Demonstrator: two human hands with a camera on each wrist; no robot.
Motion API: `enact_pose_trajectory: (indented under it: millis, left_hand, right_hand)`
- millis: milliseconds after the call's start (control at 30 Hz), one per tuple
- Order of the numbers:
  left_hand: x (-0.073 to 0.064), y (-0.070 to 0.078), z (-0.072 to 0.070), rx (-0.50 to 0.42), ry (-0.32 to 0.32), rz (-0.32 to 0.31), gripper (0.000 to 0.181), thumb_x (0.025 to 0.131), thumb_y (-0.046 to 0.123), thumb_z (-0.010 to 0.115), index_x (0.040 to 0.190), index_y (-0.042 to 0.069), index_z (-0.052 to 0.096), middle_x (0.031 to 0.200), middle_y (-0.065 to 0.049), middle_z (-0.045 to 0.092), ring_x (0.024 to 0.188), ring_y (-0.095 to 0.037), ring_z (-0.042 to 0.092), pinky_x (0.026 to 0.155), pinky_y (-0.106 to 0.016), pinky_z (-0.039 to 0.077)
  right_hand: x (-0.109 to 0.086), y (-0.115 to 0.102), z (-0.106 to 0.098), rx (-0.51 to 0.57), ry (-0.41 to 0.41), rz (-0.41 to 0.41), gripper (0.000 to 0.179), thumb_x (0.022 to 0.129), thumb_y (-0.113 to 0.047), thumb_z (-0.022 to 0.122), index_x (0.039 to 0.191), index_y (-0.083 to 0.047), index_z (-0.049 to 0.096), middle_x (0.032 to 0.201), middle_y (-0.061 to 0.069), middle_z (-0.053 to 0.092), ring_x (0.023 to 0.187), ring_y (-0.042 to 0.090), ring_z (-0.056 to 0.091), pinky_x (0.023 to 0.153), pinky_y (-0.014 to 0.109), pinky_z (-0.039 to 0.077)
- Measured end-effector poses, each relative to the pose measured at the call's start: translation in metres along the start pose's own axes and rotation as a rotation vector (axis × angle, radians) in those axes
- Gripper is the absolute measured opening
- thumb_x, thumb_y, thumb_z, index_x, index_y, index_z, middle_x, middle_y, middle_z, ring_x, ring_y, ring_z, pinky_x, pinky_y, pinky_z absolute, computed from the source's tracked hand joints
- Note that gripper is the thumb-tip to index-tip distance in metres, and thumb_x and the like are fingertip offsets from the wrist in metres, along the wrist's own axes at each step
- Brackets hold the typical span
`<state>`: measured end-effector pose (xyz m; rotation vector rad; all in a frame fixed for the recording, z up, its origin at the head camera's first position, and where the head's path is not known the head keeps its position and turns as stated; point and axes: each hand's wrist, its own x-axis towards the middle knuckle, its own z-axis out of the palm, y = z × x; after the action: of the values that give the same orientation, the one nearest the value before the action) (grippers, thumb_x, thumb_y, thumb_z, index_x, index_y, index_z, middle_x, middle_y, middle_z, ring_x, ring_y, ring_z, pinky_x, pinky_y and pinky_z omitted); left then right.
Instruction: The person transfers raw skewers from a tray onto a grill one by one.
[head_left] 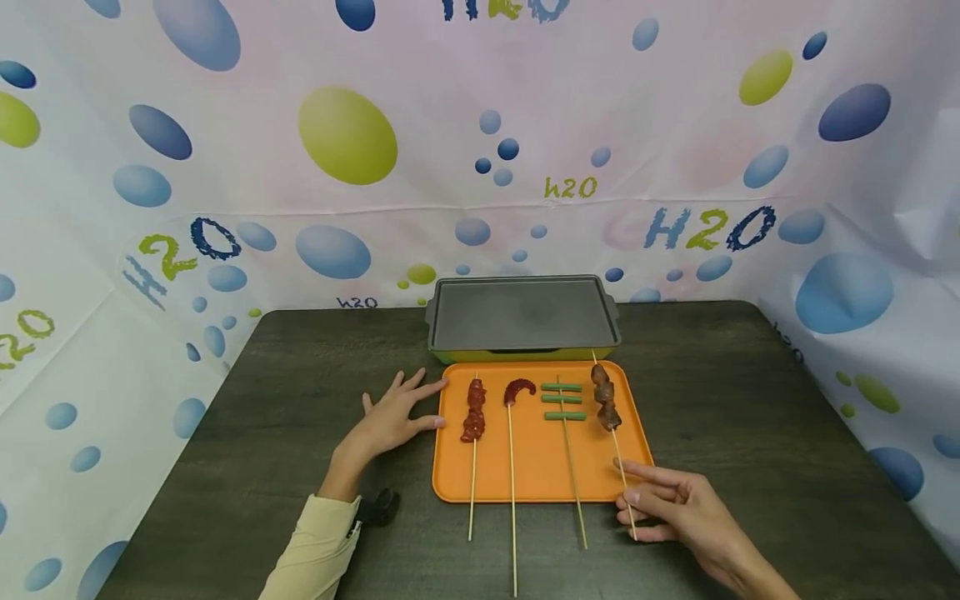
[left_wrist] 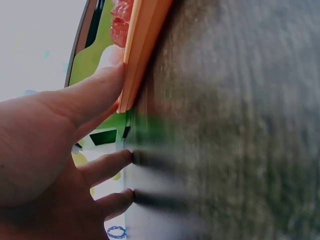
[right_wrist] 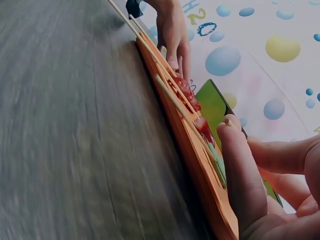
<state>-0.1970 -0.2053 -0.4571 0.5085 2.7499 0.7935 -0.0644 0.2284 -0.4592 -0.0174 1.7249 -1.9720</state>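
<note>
An orange tray (head_left: 536,467) carries skewers side by side, their sticks reaching past its front edge. From left they are a red meat skewer (head_left: 474,410), a curled dark-red skewer (head_left: 519,388), a skewer of green pieces (head_left: 563,400) and a brown meat skewer (head_left: 604,397). My right hand (head_left: 678,508) pinches the brown meat skewer's stick between thumb and fingers, close to its lower end. With fingers spread, my left hand (head_left: 390,418) touches the tray's left edge. Its thumb (left_wrist: 102,82) lies against the rim in the left wrist view.
Directly behind the tray stands a dark, flat grill pan (head_left: 525,312) with a green-yellow base. All of it rests on a dark wooden table (head_left: 300,392). A white curtain (head_left: 420,192) with blue and green dots hangs behind and along both sides.
</note>
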Motion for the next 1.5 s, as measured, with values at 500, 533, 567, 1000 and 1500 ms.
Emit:
enact_pose_trajectory:
  millis: [500, 533, 567, 1000, 1500]
  left_hand:
    - [0.001, -0.001, 0.001, -0.020, 0.008, 0.029, 0.069, 0.097, 0.044, 0.069, 0.159, 0.025, 0.044, 0.168, -0.019, 0.021, 0.153, -0.050, 0.002, 0.098, -0.089, -0.009]
    - [0.001, -0.001, 0.001, -0.019, 0.010, 0.027, 0.069, 0.097, 0.044, 0.069, 0.159, 0.025, 0.044, 0.168, -0.019, 0.020, 0.153, -0.050, 0.002, 0.098, -0.088, -0.009]
    - [0.001, -0.001, 0.002, -0.019, 0.011, 0.025, 0.069, 0.097, 0.044, 0.069, 0.159, 0.025, 0.043, 0.168, -0.018, 0.020, 0.153, -0.050, 0.002, 0.098, -0.088, -0.009]
    - [-0.003, -0.003, 0.004, -0.012, 0.017, 0.023, 0.069, 0.097, 0.045, 0.069, 0.159, 0.025, 0.044, 0.168, -0.018, 0.021, 0.154, -0.050, 0.004, 0.098, -0.088, -0.009]
    - [-0.004, -0.001, 0.004, -0.008, 0.016, 0.009, 0.069, 0.097, 0.045, 0.068, 0.159, 0.025, 0.044, 0.168, -0.018, 0.021, 0.153, -0.050, 0.005, 0.099, -0.088, -0.009]
  right_hand:
    - [0.028, -0.010, 0.042, -0.082, 0.004, -0.110, 0.064, 0.101, -0.012, 0.067, 0.154, 0.009, 0.038, 0.110, 0.022, 0.073, 0.093, 0.024, 0.075, 0.074, 0.039, 0.062]
    - [0.031, -0.011, 0.045, -0.078, 0.009, -0.112, 0.063, 0.101, -0.012, 0.067, 0.154, 0.009, 0.039, 0.109, 0.022, 0.073, 0.093, 0.024, 0.076, 0.074, 0.038, 0.062]
    - [0.035, -0.013, 0.048, -0.072, 0.014, -0.114, 0.063, 0.101, -0.012, 0.068, 0.153, 0.009, 0.039, 0.108, 0.021, 0.074, 0.092, 0.023, 0.076, 0.073, 0.038, 0.062]
    - [0.075, -0.034, 0.080, 0.020, 0.074, -0.055, 0.063, 0.098, -0.013, 0.072, 0.154, 0.000, 0.046, 0.112, 0.021, 0.073, 0.095, 0.025, 0.075, 0.079, 0.040, 0.061]
    - [0.126, -0.053, 0.107, 0.023, 0.092, -0.112, 0.048, 0.100, -0.009, 0.068, 0.145, 0.004, 0.055, 0.119, 0.025, 0.071, 0.101, 0.029, 0.075, 0.079, 0.038, 0.061]
